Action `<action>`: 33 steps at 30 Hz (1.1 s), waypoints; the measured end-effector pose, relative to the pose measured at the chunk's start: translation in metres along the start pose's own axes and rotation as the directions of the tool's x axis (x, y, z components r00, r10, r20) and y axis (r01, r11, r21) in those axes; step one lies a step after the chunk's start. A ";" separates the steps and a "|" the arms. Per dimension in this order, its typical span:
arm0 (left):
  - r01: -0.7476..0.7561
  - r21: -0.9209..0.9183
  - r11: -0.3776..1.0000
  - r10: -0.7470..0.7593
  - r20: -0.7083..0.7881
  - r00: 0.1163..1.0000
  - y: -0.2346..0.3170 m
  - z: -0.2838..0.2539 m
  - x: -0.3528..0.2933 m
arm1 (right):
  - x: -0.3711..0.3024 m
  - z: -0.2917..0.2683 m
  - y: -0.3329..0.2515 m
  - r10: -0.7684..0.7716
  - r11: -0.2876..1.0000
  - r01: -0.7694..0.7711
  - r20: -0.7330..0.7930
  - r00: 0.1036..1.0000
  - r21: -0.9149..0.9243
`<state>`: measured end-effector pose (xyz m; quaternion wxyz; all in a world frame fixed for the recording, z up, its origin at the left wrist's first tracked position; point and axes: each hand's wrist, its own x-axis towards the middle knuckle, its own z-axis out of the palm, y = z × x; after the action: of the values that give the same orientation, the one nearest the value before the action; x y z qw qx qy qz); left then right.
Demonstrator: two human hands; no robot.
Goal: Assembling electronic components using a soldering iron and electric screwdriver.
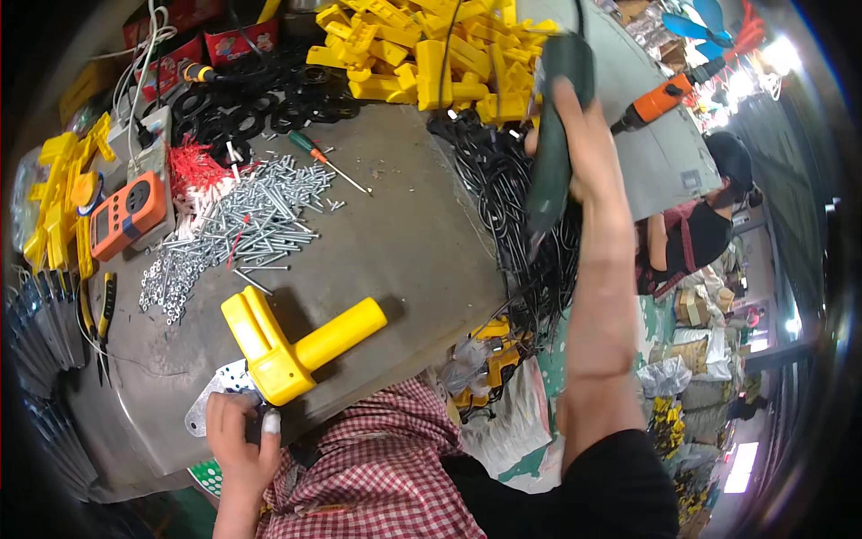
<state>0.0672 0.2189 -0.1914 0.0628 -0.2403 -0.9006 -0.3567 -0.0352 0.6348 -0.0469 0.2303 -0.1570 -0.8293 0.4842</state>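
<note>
My right hand is raised at the right, its fingers wrapped round a dark green power screwdriver whose tip points down, away from the bench top. Near the bench's front edge lies a yellow plastic housing with a round handle-like stub pointing right. A perforated metal plate sticks out from its lower left end. My left hand is closed on this plate beside the housing; the thumb has a white covering at its tip. What lies under the fingers is hidden.
Heaped screws and nuts lie left of centre, near a hand screwdriver. Yellow housings pile up at the back, black cables at right. An orange meter, pliers and hanging orange driver stand around. A person sits beyond.
</note>
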 end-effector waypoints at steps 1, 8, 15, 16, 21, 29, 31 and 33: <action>0.147 -0.112 0.983 -0.146 0.012 0.989 0.003 -0.004 -0.001 | 0.026 -0.005 0.005 -0.080 0.987 0.066 -0.097 0.992 -0.146; -0.129 0.168 0.977 0.129 0.012 0.992 -0.028 -0.011 -0.003 | 0.036 0.018 0.125 -0.560 0.404 0.276 0.003 0.828 -0.872; 0.170 -0.411 0.896 -0.288 -0.244 0.926 -0.117 -0.048 -0.037 | 0.020 -0.124 0.155 -0.193 0.284 -0.326 -0.387 0.901 -0.901; 0.290 -0.206 0.935 -0.304 -0.038 0.952 -0.087 -0.056 -0.013 | 0.020 -0.124 0.151 -0.197 0.284 -0.315 -0.377 0.905 -0.905; 0.044 0.242 0.969 -0.007 -0.152 0.988 -0.024 -0.055 0.030 | 0.016 -0.113 0.073 -0.155 0.828 -0.150 -0.477 0.865 -0.541; 0.058 -0.800 0.597 0.343 0.320 0.883 0.120 0.025 0.093 | -0.072 0.032 -0.070 -0.310 0.424 -0.086 0.234 0.922 0.902; 0.081 -0.723 0.686 0.295 0.378 0.877 0.104 0.010 0.095 | -0.042 0.033 -0.037 -0.169 0.528 -0.106 0.227 0.959 0.843; 0.088 -0.646 0.759 0.202 0.362 0.910 0.078 -0.002 0.085 | -0.031 0.040 -0.008 -0.004 0.790 -0.169 0.280 0.960 0.589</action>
<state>0.0298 0.3001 -0.1177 -0.2036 -0.3443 -0.7053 -0.5853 -0.0306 0.5869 -0.0641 0.1331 -0.0443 -0.6454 0.7508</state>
